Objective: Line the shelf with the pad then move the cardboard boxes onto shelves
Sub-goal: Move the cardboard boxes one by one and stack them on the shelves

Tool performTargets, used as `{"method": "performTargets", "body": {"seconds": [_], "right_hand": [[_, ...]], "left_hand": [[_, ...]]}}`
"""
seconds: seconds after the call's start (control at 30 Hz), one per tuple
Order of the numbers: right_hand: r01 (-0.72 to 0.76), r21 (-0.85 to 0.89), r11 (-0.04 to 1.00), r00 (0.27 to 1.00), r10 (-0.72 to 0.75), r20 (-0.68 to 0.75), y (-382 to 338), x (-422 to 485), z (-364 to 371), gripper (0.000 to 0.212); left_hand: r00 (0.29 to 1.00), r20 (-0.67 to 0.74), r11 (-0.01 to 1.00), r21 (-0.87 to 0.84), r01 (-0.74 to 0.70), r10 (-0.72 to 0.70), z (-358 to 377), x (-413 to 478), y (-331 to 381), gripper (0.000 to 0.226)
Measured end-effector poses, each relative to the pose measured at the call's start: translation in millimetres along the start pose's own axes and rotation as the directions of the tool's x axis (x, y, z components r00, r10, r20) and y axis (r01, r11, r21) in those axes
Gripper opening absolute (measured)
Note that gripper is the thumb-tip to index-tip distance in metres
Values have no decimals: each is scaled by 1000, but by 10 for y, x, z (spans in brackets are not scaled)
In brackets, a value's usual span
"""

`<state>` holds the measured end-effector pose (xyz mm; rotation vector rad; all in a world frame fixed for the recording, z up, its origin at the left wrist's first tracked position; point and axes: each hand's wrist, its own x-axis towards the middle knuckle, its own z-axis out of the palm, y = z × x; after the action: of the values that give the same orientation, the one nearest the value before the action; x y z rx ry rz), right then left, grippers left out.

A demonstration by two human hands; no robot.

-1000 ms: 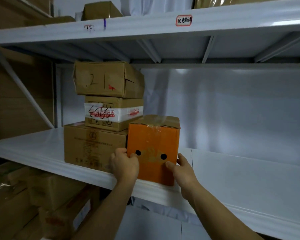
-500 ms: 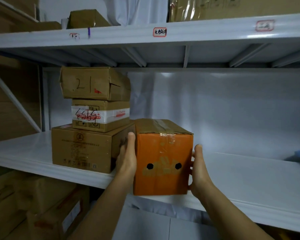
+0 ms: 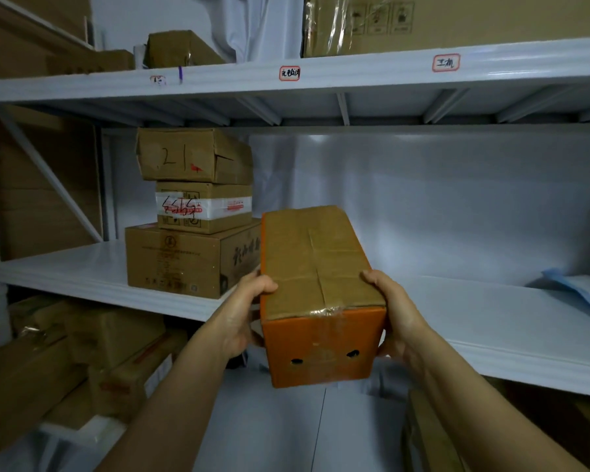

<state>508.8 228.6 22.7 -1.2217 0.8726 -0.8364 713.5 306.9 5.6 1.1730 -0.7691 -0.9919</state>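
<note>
An orange cardboard box [image 3: 321, 294] with a brown taped top and two black holes in its front sticks out over the front edge of the white middle shelf [image 3: 457, 321]. My left hand [image 3: 244, 313] grips its left side, thumb over the top edge. My right hand [image 3: 397, 315] grips its right side the same way. To the box's left a stack of three brown boxes [image 3: 184, 219] stands on the same shelf, the top one marked "21". The shelf surface is smooth and white.
A blue-and-white bag [image 3: 583, 291] lies at the shelf's far right. The upper shelf [image 3: 321, 80] carries labels and more cartons. Below, at left, several brown boxes [image 3: 82, 362] are piled on the lower level; another carton [image 3: 491, 430] sits at lower right.
The orange box has come toward me off the shelf edge, its front end dipping so its top now shows. Both hands moved from its front face to its sides and grip it.
</note>
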Motion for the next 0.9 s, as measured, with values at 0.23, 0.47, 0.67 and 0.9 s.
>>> {"method": "performTargets", "body": {"seconds": [0.23, 0.47, 0.67, 0.9], "right_hand": [[-13, -144, 989, 958, 53, 282, 531, -203, -123, 41], [-109, -185, 977, 933, 165, 320, 1240, -218, 10, 82], [-245, -264, 933, 918, 311, 247, 1708, -337, -42, 45], [-383, -77, 920, 914, 390, 109, 2163, -186, -191, 20]], "left_hand": [[992, -117, 998, -47, 44, -50, -256, -522, -494, 61], [973, -132, 981, 19, 192, -188, -648, -1006, -1110, 72], [917, -110, 916, 79, 393, -383, -768, -1015, -1546, 65], [857, -98, 855, 76, 513, -505, -557, -552, -2094, 56]]}}
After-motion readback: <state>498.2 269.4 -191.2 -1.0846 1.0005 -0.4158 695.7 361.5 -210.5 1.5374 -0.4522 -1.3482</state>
